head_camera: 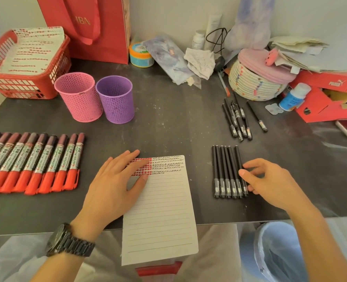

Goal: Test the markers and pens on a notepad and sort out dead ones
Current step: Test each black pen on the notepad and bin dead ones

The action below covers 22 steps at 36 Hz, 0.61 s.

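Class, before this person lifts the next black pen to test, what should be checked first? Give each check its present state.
1. Notepad held flat by left hand: ok.
2. Blank lines left on the notepad: ok.
3. Right hand touching the row of black pens: ok.
4. One pen singled out from the row: not ok, all lie side by side.
5. Pink cup and purple cup upright for sorting: ok.
6. Which pens are dead: cannot tell.
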{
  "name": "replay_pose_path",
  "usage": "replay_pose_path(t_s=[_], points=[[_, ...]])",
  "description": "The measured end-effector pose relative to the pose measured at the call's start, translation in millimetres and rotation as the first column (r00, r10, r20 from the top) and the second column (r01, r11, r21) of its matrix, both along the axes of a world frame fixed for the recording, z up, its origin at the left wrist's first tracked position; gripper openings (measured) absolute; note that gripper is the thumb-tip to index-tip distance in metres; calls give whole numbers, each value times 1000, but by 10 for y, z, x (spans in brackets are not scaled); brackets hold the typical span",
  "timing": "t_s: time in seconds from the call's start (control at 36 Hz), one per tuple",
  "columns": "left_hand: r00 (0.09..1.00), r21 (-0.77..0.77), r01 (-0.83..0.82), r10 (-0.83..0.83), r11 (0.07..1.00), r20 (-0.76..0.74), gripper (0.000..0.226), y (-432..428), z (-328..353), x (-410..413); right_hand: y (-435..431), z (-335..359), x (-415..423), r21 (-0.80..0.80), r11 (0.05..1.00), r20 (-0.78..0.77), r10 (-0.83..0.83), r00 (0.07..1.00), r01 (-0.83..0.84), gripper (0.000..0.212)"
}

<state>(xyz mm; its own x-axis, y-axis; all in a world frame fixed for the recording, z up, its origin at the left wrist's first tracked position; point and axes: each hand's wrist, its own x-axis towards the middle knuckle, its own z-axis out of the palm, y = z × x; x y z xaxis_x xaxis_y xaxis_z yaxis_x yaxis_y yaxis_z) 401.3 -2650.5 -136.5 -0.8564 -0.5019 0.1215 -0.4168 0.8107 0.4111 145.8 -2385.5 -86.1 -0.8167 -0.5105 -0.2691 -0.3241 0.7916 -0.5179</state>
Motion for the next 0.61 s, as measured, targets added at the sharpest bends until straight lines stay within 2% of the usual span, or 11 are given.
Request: replay_pose_path(t_s=[0.28,0.39,0.47,0.61], points=[[1000,9,-16,16,1000,-12,54,28,6,15,14,-16,16,33,999,-4,13,1000,-13,8],[1000,12,-21,22,1000,-21,53,21,5,-1,-3,-10,-36,90,996,-12,1,1000,0,12],[998,13,-38,38,999,-47,49,34,8,-14,-94,45,-155,129,991,-123,-11,992,27,21],[998,9,-49,49,999,-45,49,54,5,-14,-526,131,-431,63,998,-282,17,959,0,21]])
